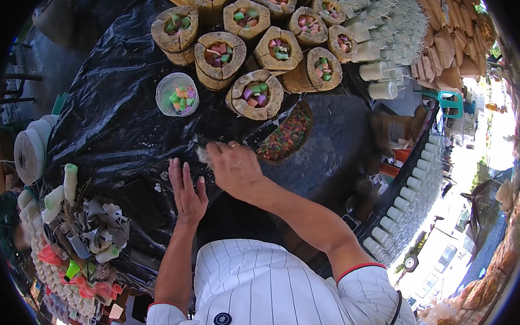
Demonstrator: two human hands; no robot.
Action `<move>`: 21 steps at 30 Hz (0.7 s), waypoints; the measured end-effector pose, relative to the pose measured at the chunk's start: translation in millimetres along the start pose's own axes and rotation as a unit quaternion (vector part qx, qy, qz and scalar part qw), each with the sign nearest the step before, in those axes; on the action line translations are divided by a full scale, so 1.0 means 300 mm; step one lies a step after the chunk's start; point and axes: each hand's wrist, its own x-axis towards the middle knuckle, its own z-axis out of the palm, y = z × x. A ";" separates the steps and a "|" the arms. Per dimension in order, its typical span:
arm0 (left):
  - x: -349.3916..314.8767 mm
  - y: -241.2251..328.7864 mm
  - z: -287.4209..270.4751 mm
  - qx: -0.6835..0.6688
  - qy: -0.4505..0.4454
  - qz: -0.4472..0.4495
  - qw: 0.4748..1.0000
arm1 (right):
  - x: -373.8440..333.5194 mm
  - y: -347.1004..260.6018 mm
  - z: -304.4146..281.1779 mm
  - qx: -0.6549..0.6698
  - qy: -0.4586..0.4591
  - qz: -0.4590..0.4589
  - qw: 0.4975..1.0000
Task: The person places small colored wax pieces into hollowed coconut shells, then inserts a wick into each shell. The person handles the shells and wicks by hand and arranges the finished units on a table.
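Observation:
My left hand (188,193) is held flat with its fingers stretched out, over the table covered in black plastic sheeting (116,120). Just to its right, my right hand (234,167) is slightly blurred and closed on a small whitish wad (203,154), which could be cloth or paper. Beyond the hands stands a clear cup (177,94) with green, orange and purple chunks in it. Several hollowed wooden holders (217,75), also with coloured chunks inside, stand close together farther back. Right of my right hand lies an open container of small multicoloured bits (286,134).
At the far right, rows of clear glasses (379,71) stand before stacked brown packages (442,41). More pale candle-like cylinders (400,205) line the right edge. On the left are white rolls (30,152), pale green candles (70,181) and crumpled grey scraps (101,224).

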 end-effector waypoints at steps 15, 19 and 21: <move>0.212 0.033 -0.049 0.083 -0.001 -0.007 0.996 | -0.069 0.285 0.104 0.421 -0.046 0.321 0.847; 0.226 0.062 -0.064 -0.024 -0.001 -0.016 1.000 | -0.049 0.197 0.042 0.361 0.032 0.277 0.890; 0.250 0.116 -0.084 -0.100 0.006 -0.040 0.994 | -0.047 0.185 0.090 0.305 0.115 0.193 0.926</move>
